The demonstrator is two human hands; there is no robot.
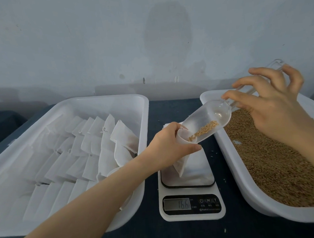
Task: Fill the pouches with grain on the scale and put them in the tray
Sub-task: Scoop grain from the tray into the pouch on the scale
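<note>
- Left hand [169, 145]: fingers and thumb pinch the open mouth of the soft white fabric pouch [181, 164]. Its bottom rests on the white digital scale [190, 203].
- Right hand [270, 105]: fingers curl round the handle of the clear plastic scoop [206, 124], tipped into the mouth. Brown grain [207, 128] slides down.
- Judgement: the pouch is light and limp, and sags if released. Take hold at the rim and keep the mouth up when moving it to the white plastic tray [143, 119].

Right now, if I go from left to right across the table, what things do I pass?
tray of pouches → scale → tray of grain
</note>
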